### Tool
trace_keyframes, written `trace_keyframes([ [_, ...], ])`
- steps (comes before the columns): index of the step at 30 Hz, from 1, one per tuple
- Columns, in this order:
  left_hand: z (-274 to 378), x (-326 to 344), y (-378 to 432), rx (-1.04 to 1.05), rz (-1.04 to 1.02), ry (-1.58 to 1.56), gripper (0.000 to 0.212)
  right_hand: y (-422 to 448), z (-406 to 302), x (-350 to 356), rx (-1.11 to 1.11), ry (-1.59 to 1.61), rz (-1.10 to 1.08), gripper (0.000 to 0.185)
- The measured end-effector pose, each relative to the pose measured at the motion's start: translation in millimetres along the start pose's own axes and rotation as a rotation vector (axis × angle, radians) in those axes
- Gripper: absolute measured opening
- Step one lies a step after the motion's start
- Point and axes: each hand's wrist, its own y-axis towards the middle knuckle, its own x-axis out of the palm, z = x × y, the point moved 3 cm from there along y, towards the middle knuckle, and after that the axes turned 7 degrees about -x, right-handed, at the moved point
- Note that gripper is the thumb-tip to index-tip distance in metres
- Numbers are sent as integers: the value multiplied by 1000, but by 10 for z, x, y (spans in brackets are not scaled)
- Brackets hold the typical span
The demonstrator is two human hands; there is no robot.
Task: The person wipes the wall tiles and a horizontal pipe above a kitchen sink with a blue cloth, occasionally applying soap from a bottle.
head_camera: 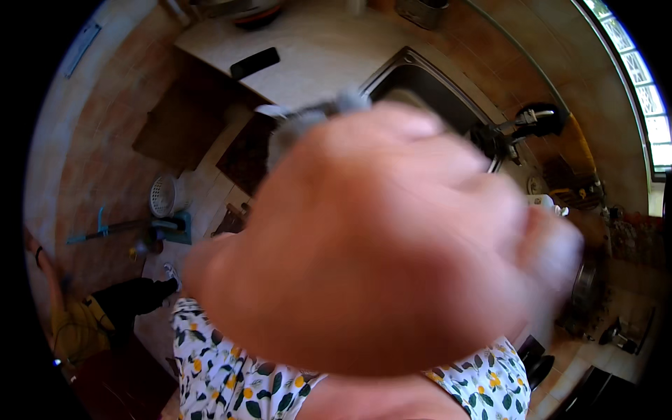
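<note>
One of my hands [378,236] is raised very close to the camera and fills the middle of the view, badly blurred. Its fingers look curled towards the upper right; whether it is the left or the right hand is unclear, and the other hand cannot be made out. Just past its upper edge shows a blurred grey thing [294,131], perhaps a cloth, and I cannot tell if the hand touches it. Behind the fingers is a metal sink [446,81], partly covered. A black phone-like slab [255,63] lies on the pale countertop [320,50]. My patterned garment [236,378] shows below.
A tap [535,116] stands at the sink's right. Over on the left are a white perforated basket [164,196] and a person in a yellow top [79,336]. A moka-type pot [625,336] sits at the lower right. A metal container [421,11] is at the top.
</note>
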Motion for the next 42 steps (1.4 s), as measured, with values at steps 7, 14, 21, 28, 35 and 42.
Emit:
trace_keyframes([
  [7, 426, -247, 217, 272, 16, 57, 23, -115, 138, 634, -287, 2, -4, 33],
  [14, 264, -513, 117, 418, -20, -34, 18, -429, 610, 530, -363, 77, 122, 34],
  [21, -924, -934, 299, 545, -56, -177, 13, -169, 558, 1252, -468, 396, 155, 35],
  [28, -2506, 565, 630, 134, -749, -332, 22, -488, 588, 1586, -674, 383, 304, 47],
  [35, -4872, 2243, 87, -729, -481, -26, 40, -438, 554, 1404, -677, 292, 393, 38],
  [42, -5383, 2676, -263, -756, -121, 172, 42, 205, 155, 1431, -698, 58, 446, 42],
])
